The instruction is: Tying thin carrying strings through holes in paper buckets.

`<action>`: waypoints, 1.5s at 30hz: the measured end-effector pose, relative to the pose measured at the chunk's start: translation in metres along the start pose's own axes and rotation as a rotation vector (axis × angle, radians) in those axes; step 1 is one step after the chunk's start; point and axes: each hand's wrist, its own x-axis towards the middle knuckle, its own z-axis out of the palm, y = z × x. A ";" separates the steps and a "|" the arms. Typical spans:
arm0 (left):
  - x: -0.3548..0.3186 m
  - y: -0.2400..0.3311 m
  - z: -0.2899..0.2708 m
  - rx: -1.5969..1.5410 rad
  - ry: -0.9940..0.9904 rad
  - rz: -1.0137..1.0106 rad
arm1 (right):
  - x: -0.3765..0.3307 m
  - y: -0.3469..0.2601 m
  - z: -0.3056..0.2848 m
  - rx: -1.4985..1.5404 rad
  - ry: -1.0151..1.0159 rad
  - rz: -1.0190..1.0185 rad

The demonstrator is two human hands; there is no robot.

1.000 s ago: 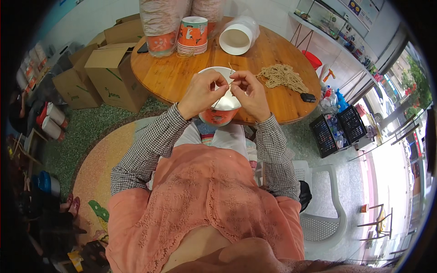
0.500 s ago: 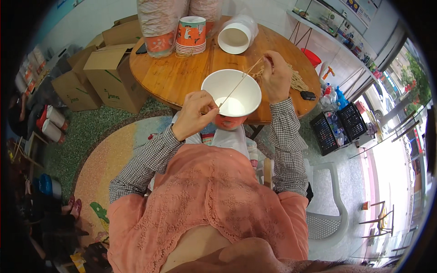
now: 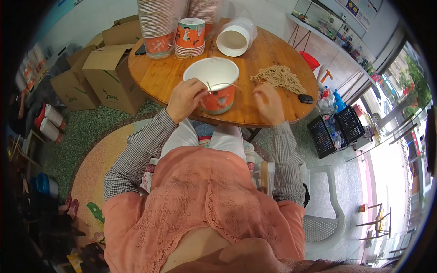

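A white-lined paper bucket [image 3: 218, 101] with an orange printed outside stands near the table's front edge, its open top toward me. My left hand [image 3: 185, 99] is at the bucket's left front, fingers pinched on a thin tan string [image 3: 223, 83] that curves across the front of the rim. To the right of the bucket, apart from it, is my right hand [image 3: 269, 103], smeared by motion; whether its fingers hold anything does not show. A loose heap of tan strings [image 3: 281, 78] lies on the table beyond my right hand.
On the round wooden table [image 3: 157, 82] stand tall stacks of paper buckets [image 3: 157, 27], a shorter orange stack [image 3: 190, 38] and white buckets lying sideways [image 3: 234, 40]. A small black object [image 3: 305, 98] sits at the right edge. Cardboard boxes [image 3: 107, 75] stand left, a plastic chair [image 3: 325, 218] right.
The bucket has shifted left and now shows more of its orange side. My right hand has come down from above the string heap, and the string stretched between my hands now curves at the rim.
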 end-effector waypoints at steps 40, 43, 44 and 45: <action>0.078 -0.236 0.161 -0.295 -0.284 -0.433 | 0.377 0.173 0.252 -0.090 -0.248 -0.007; 0.077 -0.234 0.159 -0.250 -0.323 -0.385 | 0.396 0.165 0.263 -0.140 -0.461 -0.130; 0.079 -0.230 0.157 -0.250 -0.327 -0.360 | 0.401 0.166 0.265 -0.206 -0.521 -0.170; 0.080 -0.228 0.157 -0.251 -0.331 -0.333 | 0.404 0.167 0.267 -0.271 -0.580 -0.211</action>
